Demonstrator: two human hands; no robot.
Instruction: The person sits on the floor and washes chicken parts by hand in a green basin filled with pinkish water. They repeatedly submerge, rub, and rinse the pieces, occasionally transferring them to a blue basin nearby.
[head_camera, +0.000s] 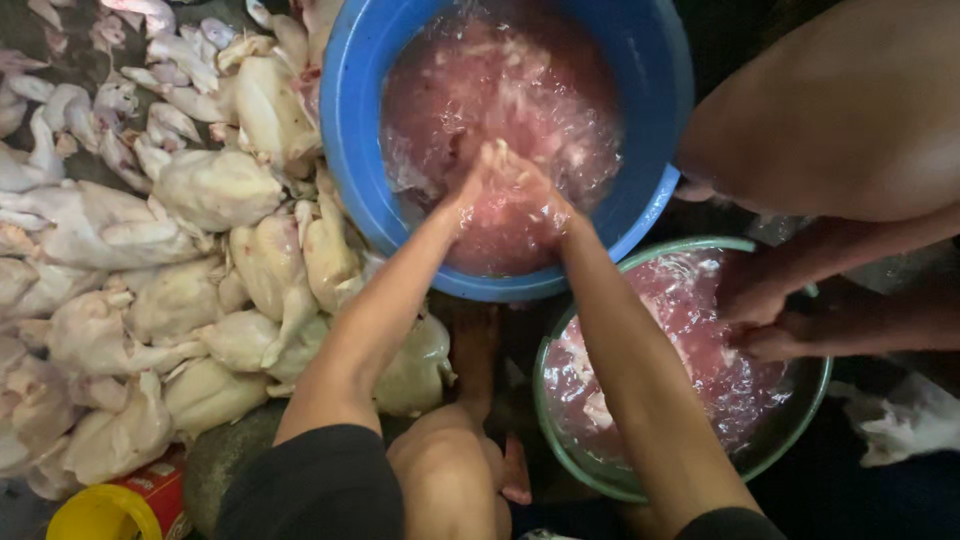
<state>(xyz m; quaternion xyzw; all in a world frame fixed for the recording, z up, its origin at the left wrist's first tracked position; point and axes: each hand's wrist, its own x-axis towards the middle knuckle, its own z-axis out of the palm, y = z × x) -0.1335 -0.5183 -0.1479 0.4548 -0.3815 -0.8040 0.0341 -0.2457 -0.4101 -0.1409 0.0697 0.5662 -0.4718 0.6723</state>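
Both my hands are pressed together over a blue plastic tub (352, 120) full of pinkish, bloody water with pale scraps of meat floating in it. My left hand (478, 185) and my right hand (530, 190) meet at the water's surface, wet and blurred, fingers closed against each other. Whether a small piece of meat lies between them cannot be told. A green-rimmed bowl (548, 425) of red water stands to the lower right, under my right forearm.
A heap of plucked whole chickens (200, 190) fills the left side. Another person's hands (760, 310) dip into the green bowl from the right, their bare leg above. A yellow lid and red packet (110, 510) lie at the bottom left.
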